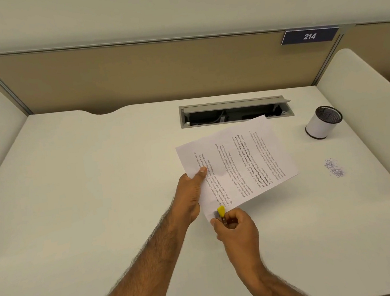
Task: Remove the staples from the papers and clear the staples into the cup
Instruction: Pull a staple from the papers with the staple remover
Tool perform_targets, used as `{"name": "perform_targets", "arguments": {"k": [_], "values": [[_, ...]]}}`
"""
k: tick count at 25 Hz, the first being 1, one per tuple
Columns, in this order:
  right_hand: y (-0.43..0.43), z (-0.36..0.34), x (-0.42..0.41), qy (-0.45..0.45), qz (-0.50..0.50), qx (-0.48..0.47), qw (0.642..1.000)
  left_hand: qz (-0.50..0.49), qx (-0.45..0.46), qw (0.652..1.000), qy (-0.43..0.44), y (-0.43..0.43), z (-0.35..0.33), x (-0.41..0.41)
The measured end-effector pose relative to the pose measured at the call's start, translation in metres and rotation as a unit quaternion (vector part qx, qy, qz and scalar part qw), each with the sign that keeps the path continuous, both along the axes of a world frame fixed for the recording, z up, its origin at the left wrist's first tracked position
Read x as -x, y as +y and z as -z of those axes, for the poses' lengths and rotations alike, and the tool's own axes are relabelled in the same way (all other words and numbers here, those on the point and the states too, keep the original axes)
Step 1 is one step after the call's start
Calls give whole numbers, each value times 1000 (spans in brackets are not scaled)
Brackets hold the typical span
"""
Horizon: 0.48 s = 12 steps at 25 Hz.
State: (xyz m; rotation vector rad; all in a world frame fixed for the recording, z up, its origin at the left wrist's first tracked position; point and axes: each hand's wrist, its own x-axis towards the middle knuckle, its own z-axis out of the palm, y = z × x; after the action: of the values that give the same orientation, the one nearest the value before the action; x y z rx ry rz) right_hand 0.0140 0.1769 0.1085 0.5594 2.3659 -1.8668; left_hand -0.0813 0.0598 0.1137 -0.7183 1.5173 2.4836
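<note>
1. Papers (235,165), white printed sheets: light, thin, floppy; prone to sagging and to tearing at a corner under a hard tug. Best held along an edge close to the stapled corner.
2. Position: raised off the pale tabletop (95,184) near its middle, near corner down beside the right hand (235,226).
3. Left hand (190,197): clasping the left edge of the papers, thumb on top, other fingers hidden beneath.
4. Right hand: fingers (217,226) curled round a yellow-tipped staple remover (221,211), tip touching the near corner of the papers at a dark mark, probably the staple.
5. Staples (335,167), small greyish loose heap: on the tabletop right of the papers, well apart from both hands; tiny, sharp, easily scattered.
6. Cup (321,123), white cylinder with black mesh inside: upright beyond the heap, apart from the papers.
</note>
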Motion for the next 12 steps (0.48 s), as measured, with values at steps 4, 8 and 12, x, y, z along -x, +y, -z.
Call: {"name": "perform_targets", "arguments": {"k": [4,8,12], "values": [[1,0,-5,46,-21,-99,994,1,9,1000,1,1,-1,0],[-1,0,-9,68,-51,-180,980,2,18,1000,-7,1,0,0],[0,-6,-10,37,-65,-142,987,2,19,1000,-6,-1,0,0]]}}
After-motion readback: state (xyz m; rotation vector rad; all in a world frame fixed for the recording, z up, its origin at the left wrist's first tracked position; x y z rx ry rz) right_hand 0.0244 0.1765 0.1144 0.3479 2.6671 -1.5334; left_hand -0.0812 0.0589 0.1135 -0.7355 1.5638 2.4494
